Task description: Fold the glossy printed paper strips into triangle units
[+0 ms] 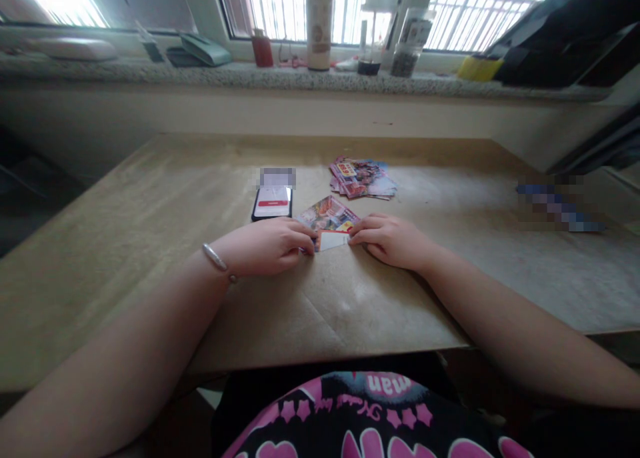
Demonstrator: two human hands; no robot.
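A colourful printed flyer (327, 213) lies on the wooden table right in front of me. Along its near edge a strip shows white with an orange-red border, which looks like a turned-up fold. My left hand (273, 246), with a silver bangle at the wrist, grips the flyer's left corner with curled fingers. At the right end of the white strip, my right hand (387, 239) pinches the paper between thumb and fingers. Just beyond my left hand lies a phone (273, 203) with a lit screen. A fanned pile of similar flyers (364, 179) is behind the flyer.
The tabletop (165, 198) reaches back to a wall below a granite windowsill (200, 75). Bottles, a red container (261, 49) and a dark bag (555, 38) stand on the sill. A blurred bluish item (560, 208) lies at the table's right.
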